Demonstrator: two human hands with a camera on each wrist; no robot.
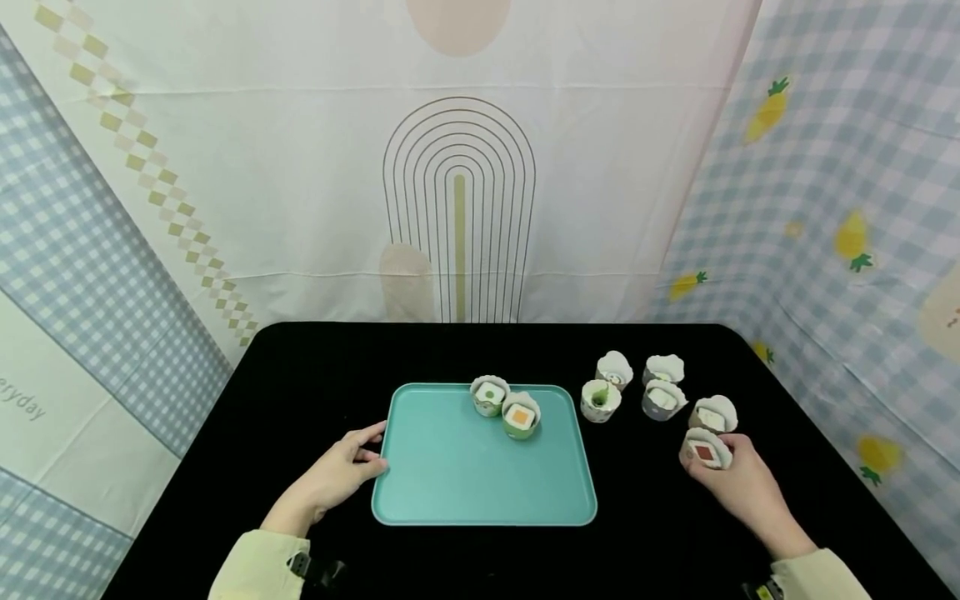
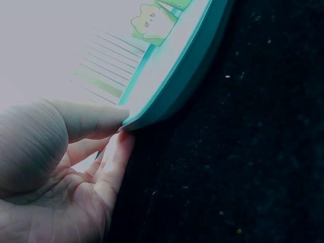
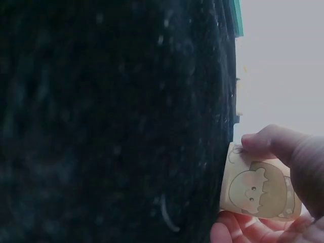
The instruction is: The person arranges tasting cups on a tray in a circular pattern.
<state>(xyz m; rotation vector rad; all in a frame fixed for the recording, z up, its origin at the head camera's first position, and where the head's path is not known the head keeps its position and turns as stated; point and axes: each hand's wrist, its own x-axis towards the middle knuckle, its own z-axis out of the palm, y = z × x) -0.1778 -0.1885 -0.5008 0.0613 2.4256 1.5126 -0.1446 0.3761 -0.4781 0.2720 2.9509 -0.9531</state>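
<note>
A teal tray (image 1: 480,492) lies on the black table, and my left hand (image 1: 337,472) pinches its left rim between thumb and fingers, as the left wrist view shows. Two green paper cups, one with a green-dotted white piece (image 1: 490,395) and one with an orange-centred piece (image 1: 521,416), stand near the tray's back edge. At the right, my right hand (image 1: 742,492) grips a paper cup (image 1: 703,451) holding a white piece with a red-brown square top. In the right wrist view this paper cup (image 3: 253,187) has a cartoon face printed on its side.
Close behind the gripped cup stands another paper cup (image 1: 713,414). Further left are two pairs of paper cups, including one with a green leafy shape (image 1: 600,401) and a grey-patterned one (image 1: 663,400). A printed curtain (image 1: 600,208) hangs behind the table.
</note>
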